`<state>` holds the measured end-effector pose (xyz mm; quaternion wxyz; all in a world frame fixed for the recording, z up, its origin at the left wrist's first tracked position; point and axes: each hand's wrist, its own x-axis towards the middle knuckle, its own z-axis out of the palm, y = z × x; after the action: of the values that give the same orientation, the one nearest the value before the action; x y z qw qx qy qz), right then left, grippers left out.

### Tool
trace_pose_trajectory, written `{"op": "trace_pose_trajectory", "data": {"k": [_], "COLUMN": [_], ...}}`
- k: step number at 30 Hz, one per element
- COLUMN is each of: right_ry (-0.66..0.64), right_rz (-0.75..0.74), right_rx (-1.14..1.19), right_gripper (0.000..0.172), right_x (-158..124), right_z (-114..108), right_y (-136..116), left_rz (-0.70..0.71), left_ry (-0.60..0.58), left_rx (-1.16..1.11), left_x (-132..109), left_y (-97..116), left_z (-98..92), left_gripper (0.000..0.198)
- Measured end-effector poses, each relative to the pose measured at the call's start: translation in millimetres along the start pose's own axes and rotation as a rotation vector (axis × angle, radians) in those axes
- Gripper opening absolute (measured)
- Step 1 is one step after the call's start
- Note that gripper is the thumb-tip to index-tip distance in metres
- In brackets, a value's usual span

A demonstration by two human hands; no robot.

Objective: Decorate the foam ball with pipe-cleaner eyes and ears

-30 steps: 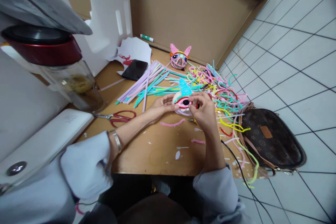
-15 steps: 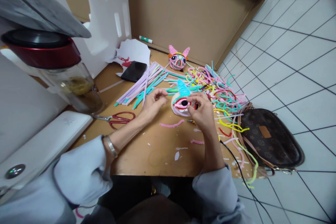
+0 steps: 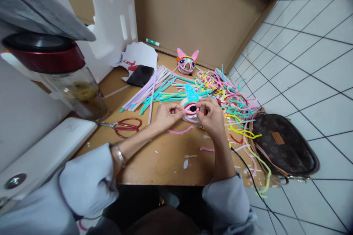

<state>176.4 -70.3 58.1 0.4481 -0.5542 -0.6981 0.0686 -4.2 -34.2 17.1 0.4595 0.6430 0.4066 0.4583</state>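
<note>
Between my hands is a round white pipe-cleaner animal head [image 3: 186, 102] with a blue ear [image 3: 191, 92]. It has a pink eye with a red outline and a black pupil [image 3: 193, 108]. My left hand [image 3: 170, 114] is closed, thumb and fingertips pinched at the eye's left corner. On the opposite side, my right hand [image 3: 211, 114] grips the head beside the pupil and hides much of that side. A pink pipe-cleaner piece [image 3: 180, 131] lies just below my left hand.
Red-handled scissors [image 3: 128, 126] and a phone [image 3: 140, 75] lie to the left. Pipe cleaners [image 3: 154, 88] and a tangled heap [image 3: 226, 91] spread behind. A finished pink-eared head [image 3: 186, 65] stands at the back. A glass jug [image 3: 82, 91] is left, a brown bag [image 3: 286, 145] right.
My left hand has moved right and its fingertips now meet the eye's left corner. My right hand stays nearly in place on the head.
</note>
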Motion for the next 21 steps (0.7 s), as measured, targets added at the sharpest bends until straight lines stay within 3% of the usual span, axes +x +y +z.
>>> {"op": "trace_pose_trajectory", "data": {"k": [11, 21], "right_ry": [-0.038, 0.003], "right_rz": [-0.02, -0.029], "right_rx": [-0.007, 0.026], "right_gripper": [0.019, 0.017], "right_x": [0.2, -0.5], "right_z": [-3.0, -0.8], "right_y": [-3.7, -1.4], "left_rz": [-0.021, -0.041], "left_ry": [0.009, 0.018], "left_rx": [-0.039, -0.05], "left_x": [-0.1, -0.6], "left_y": [-0.3, 1.1], "left_z": [1.5, 2.8], "left_gripper": [0.035, 0.031]}}
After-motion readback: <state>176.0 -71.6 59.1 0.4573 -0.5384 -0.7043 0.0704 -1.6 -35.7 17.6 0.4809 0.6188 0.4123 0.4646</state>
